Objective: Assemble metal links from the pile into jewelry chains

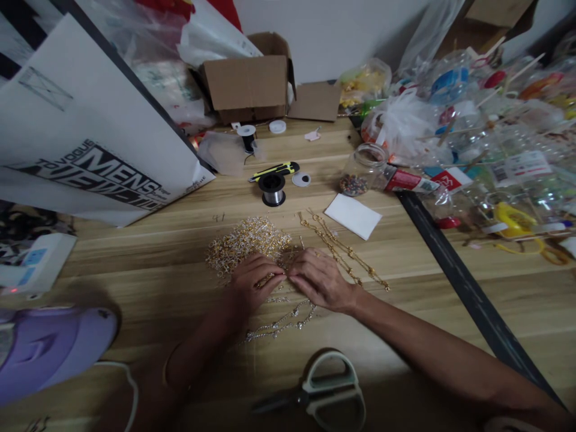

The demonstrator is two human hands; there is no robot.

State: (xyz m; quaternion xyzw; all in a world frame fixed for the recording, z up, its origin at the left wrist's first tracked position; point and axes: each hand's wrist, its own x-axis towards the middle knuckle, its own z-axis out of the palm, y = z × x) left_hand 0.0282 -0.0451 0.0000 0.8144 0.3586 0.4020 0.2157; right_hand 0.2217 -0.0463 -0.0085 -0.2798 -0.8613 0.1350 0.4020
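My left hand (256, 281) is closed in a pinch, with a bit of gold chain (266, 279) showing between its fingers. Facing it almost fingertip to fingertip, my right hand (321, 279) also pinches; whatever it grips is hidden by the fingers. Just beyond the left hand lies a heap of small gold and silver links (249, 240). Gold beaded chains (344, 249) stretch across the table past the right hand. Nearer to me, a silver chain with clear beads (283, 325) rests on the wood below both hands.
Large scissors (330, 390) lie at the front. Behind the heap are a wire spool (272, 189), a yellow utility knife (275, 171), a white pad (353, 216) and a jar of beads (363, 169). Plastic bottles (508, 150) crowd the right; a purple appliance (54, 348) stands left.
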